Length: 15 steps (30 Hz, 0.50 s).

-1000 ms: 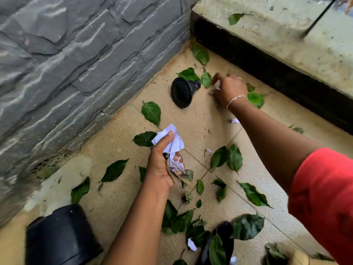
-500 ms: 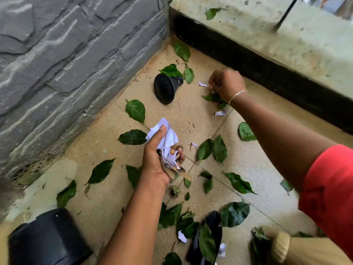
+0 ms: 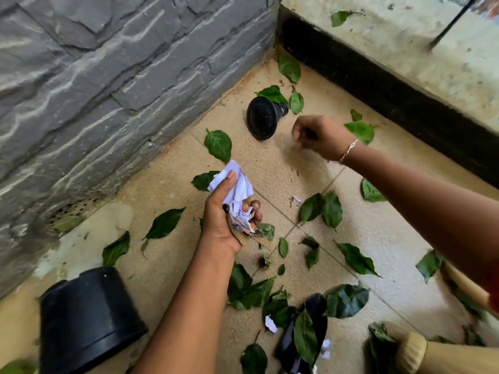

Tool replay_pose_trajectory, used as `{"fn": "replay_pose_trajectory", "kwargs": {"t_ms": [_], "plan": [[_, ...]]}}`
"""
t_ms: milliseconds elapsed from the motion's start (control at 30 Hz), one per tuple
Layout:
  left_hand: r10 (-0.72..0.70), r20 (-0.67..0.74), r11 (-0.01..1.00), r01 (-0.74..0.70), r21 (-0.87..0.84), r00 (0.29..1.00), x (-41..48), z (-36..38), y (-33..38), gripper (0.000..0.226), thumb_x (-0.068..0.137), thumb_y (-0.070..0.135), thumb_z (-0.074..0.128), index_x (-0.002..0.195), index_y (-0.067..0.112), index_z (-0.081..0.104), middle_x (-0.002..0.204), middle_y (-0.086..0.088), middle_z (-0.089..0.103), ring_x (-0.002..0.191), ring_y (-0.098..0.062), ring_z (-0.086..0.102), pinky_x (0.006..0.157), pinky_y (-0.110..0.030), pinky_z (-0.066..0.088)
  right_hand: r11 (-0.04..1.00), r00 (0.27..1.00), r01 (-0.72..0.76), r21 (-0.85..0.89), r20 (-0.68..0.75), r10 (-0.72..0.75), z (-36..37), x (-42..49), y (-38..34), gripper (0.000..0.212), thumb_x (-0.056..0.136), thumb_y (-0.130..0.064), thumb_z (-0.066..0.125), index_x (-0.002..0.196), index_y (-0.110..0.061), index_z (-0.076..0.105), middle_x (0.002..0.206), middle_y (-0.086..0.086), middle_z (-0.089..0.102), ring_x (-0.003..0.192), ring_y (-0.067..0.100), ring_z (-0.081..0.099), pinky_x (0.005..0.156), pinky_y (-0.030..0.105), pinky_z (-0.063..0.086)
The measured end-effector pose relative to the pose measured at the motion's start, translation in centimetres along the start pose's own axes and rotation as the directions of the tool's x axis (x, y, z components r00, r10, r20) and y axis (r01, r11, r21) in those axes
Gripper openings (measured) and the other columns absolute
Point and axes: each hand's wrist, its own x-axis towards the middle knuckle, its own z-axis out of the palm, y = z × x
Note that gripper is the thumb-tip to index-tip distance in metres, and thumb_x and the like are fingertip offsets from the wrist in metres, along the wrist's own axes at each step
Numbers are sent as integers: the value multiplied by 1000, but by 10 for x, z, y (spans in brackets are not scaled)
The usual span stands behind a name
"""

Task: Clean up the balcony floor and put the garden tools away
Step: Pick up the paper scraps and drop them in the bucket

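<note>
Gathering litter is the step I read here. The left hand (image 3: 229, 211) is curled round a wad of paper scraps (image 3: 239, 190), thumb pressed over the top, just above the tiled floor (image 3: 270, 163) mid-scene. The right hand (image 3: 321, 136) hovers farther off, just right of the black sprinkler head (image 3: 263, 118) lying on its side. Its fingers are curled but smeared by motion, so I cannot tell whether they pinch anything. Green leaves (image 3: 331, 209) are scattered all about; a small white scrap (image 3: 297, 198) lies just right of the left hand, and another (image 3: 270, 323) lies nearer, among leaves. A black pot (image 3: 86, 319) sits near left. I judge most of the floor is yet to be cleared. Next I would lower the right hand to the small white scrap; it lies flat, so it calls for a fingertip pinch before joining the wad.
</note>
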Motion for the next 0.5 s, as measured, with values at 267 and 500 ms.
{"fn": "replay_pose_trajectory", "kwargs": {"t_ms": [267, 500], "plan": [[-70, 12, 997, 70, -13, 997, 0, 5, 3, 18, 93, 37, 45, 105, 26, 53, 76, 5, 43, 57, -15, 49, 50, -23, 47, 936, 899, 290, -201, 393, -194, 41, -44, -17, 19, 84, -8, 59, 100, -9, 69, 102, 11, 64, 93, 26, 59, 78, 31, 43], [-59, 37, 998, 59, -3, 998, -4, 7, 2, 17, 94, 37, 45, 91, 28, 58, 73, 1, 43, 58, -15, 48, 57, -25, 44, 907, 906, 338, -251, 347, -241, 49, -55, -9, 16, 84, -5, 57, 96, -4, 67, 95, 14, 63, 88, 29, 59, 74, 35, 45]]}}
